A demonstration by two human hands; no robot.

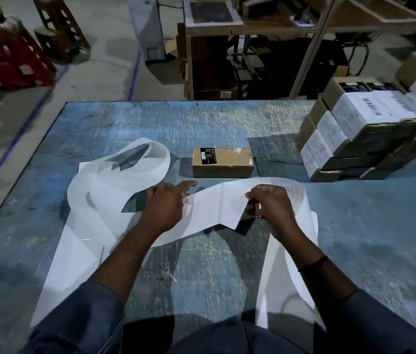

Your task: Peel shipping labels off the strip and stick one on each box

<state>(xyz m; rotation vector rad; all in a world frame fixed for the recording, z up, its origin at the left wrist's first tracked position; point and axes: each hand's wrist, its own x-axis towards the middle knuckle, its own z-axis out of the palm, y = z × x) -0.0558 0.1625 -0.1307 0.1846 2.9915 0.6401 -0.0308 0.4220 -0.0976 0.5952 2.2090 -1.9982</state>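
Left hand point(166, 208) and right hand point(272, 206) each pinch the label strip point(217, 208) — grip closed.

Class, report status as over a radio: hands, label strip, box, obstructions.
Both busy: left hand and right hand hold the label strip. One cardboard box just beyond, no white label yet. Nothing between hands and box.

Both arms reach forward, forearms bare, blue sleeves point(79, 320) pushed up near the elbows. Left hand point(164, 206) is back-up with its index finger point(186, 185) straight, pointing away toward the right; the other fingers are curled and pinch the label strip point(214, 208). Right hand point(272, 204) is level with the left, near but apart, knuckles up, fingers curled down and pinching the same strip at the fingertips. A thin dark band point(313, 263) circles the right forearm.
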